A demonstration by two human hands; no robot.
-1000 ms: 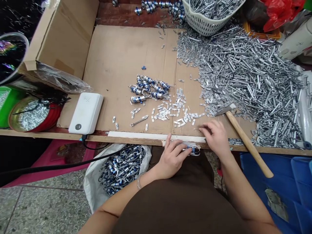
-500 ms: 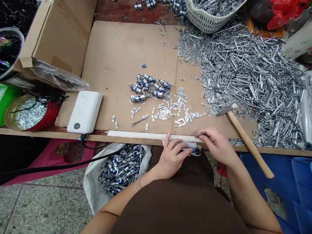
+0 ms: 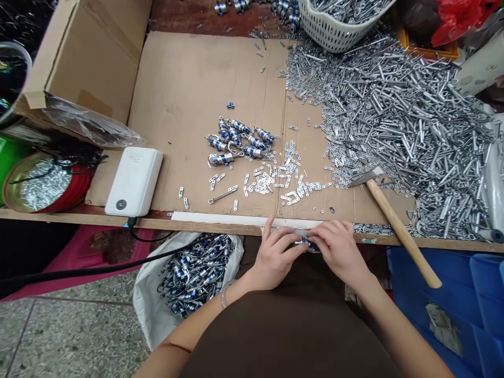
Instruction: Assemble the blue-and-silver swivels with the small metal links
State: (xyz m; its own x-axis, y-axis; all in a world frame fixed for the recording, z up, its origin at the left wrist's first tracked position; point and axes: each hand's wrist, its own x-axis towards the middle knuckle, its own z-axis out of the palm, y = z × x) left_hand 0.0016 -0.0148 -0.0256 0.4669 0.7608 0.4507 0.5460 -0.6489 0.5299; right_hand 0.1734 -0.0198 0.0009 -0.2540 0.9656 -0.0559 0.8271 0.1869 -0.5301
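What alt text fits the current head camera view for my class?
A person's left hand and right hand meet at a blue and silver part by a table edge. Nearby lie small metal plates, a hammer and heaped metal pieces.

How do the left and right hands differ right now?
Fingers: the left hand spreads its fingers, the outermost sticking out; the right hand keeps its fingers bunched together.
Wrist: the left hand's wears a bracelet; the right hand's looks bare.
Shared: both meet at the blue-and-silver part, by the bench edge.
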